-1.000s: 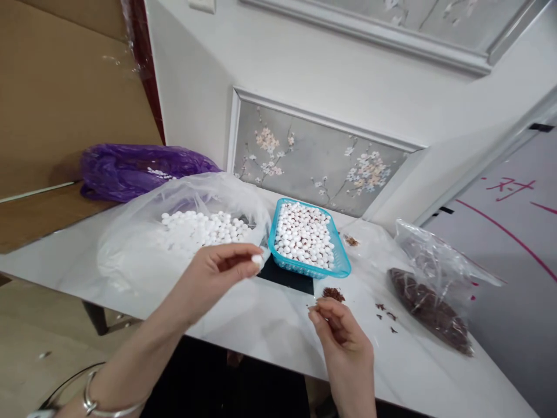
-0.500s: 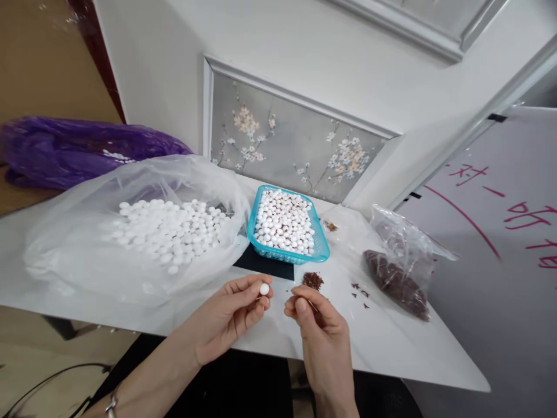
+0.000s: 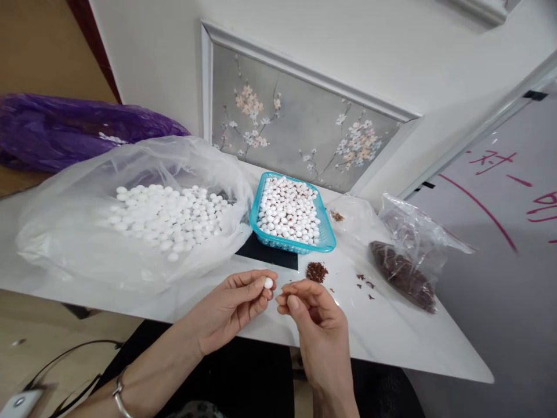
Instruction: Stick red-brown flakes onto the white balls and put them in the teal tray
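Note:
Between thumb and fingers, my left hand (image 3: 235,307) pinches a small white ball (image 3: 268,283). My right hand (image 3: 319,319) is close beside it, fingertips pressed together; whatever they hold is too small to make out. Just beyond the hands lies a heap of small reddish-brown bits (image 3: 317,271). Past it stands a turquoise plastic basket (image 3: 328,244) full of white balls with brownish specks showing among them. On the left, a translucent plastic bag (image 3: 56,232) spreads open around many plain white balls (image 3: 169,215).
A clear bag of dark brown material (image 3: 402,276) lies at the right, near some loose brown pieces (image 3: 365,283). A black flat item (image 3: 267,253) is under the basket's front. Behind are a purple bag (image 3: 65,133), a floral picture panel (image 3: 300,110) and a whiteboard (image 3: 491,232).
My right hand has moved slightly left, so its fingertips are nearer the white ball. The left hand still pinches the ball. The camera view has shifted a little.

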Available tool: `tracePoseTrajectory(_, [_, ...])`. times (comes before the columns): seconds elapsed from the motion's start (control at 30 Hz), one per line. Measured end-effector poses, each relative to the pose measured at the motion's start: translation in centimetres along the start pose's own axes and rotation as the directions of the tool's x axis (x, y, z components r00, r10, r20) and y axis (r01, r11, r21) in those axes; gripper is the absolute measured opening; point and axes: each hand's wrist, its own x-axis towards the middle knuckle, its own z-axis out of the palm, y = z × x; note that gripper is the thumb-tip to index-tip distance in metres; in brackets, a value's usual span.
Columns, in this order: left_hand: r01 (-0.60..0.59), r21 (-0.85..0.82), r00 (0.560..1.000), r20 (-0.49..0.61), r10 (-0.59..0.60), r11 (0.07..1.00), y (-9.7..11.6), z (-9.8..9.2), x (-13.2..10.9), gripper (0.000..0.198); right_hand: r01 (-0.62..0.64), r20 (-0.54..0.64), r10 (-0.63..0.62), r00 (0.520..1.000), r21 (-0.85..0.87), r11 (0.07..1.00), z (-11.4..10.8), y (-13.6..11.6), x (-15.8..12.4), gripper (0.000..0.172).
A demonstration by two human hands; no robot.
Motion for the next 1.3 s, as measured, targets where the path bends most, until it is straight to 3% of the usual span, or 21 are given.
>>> tracePoseTrajectory(0.27, [0.016, 0.02, 0.997, 0.077, -0.017, 1.0, 0.2, 0.2, 0.1, 0.007, 0.029, 0.028, -0.031, 0.999, 0.057, 0.998, 0.4, -0.1, 0.0, 0.006])
tracePoseTrajectory(0.5, [0.005, 0.085, 0.991, 0.133, -0.017, 0.996, 0.2, 0.3, 0.0, 0.02, -0.04, 0.059, 0.034, 0.998, 0.092, 0.995, 0.8, -0.1, -0.2, 0.009])
tracePoseTrajectory(0.67, [-0.007, 0.09, 0.994, 0.109, -0.003, 0.996, 0.1, 0.1, 0.1, 0.015, -0.056, 0.079, 0.052, 0.996, 0.05, 0.997, 1.1, -0.4, -0.4, 0.007])
tracePoseTrajectory(0.83, [-0.007, 0.089, 0.991, 0.137, -0.006, 0.996, 0.0, -0.1, 0.0, 0.015, -0.023, 0.074, 0.021, 0.997, 0.024, 0.999, 1.1, -0.5, -0.4, 0.006])
tracePoseTrajectory(0.93, [-0.001, 0.086, 0.989, 0.147, -0.012, 0.996, -0.1, 0.0, -0.1, 0.016, 0.058, 0.08, -0.061, 0.995, 0.031, 0.998, 1.1, -0.5, -0.4, 0.007])
tracePoseTrajectory(1.03, [0.006, 0.074, 0.99, 0.142, -0.016, 0.997, 0.0, 0.0, -0.1, 0.015, 0.112, 0.086, -0.118, 0.989, 0.071, 0.991, 1.2, -0.3, -0.4, 0.008])
tracePoseTrajectory(1.17, [0.011, 0.095, 0.995, 0.093, -0.02, 0.995, 0.1, 0.0, -0.2, 0.011, 0.091, 0.055, -0.097, 0.994, 0.098, 0.991, 0.9, -0.1, -0.5, 0.005])
tracePoseTrajectory(1.3, [0.041, 0.095, 0.998, 0.033, -0.044, 0.995, 0.1, 0.1, -0.2, 0.009, 0.068, 0.026, -0.068, 0.997, 0.015, 0.998, 0.5, 0.1, -0.5, 0.009])
